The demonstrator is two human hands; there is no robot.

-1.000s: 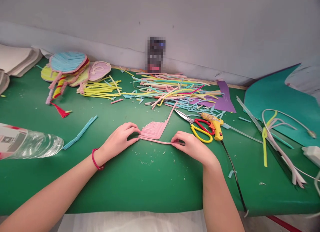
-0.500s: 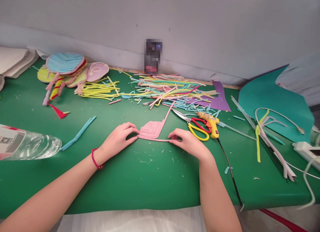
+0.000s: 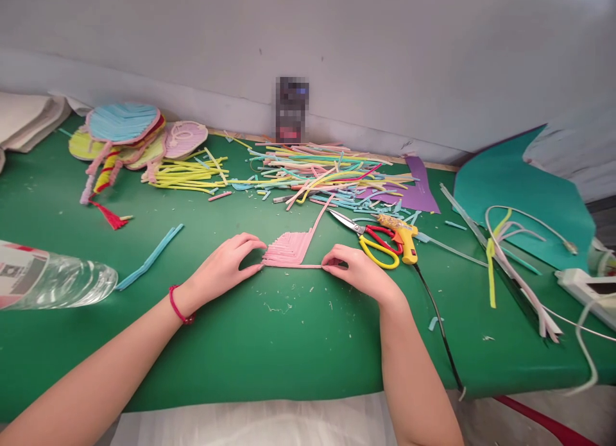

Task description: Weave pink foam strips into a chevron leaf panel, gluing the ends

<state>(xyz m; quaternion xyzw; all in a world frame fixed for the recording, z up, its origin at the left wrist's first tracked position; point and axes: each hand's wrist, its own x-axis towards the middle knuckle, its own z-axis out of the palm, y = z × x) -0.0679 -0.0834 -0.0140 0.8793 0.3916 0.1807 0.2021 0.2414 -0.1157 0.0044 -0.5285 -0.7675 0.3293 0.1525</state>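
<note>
- Green table [image 3: 226, 362], smooth, with tiny pale bits [image 3: 276, 307] in front of the pink stripy piece [image 3: 287, 247].
- Left of the pink stripy piece: blue sticks [image 3: 151, 257], then a clear bottle [image 3: 72, 282].
- Behind it: a big messy heap of colored sticks [image 3: 308, 167], plus purple paper [image 3: 423, 192].
- Behind it, to the left: yellow sticks [image 3: 187, 171] and a pile of fans [image 3: 124, 122].
- Right of it: scissors [image 3: 360, 228] with red and yellow handles, close beside a yellow glue gun [image 3: 409, 244].
- Far right of it: a bendy teal sheet [image 3: 505, 183] and a white power strip [image 3: 575, 282].
</note>
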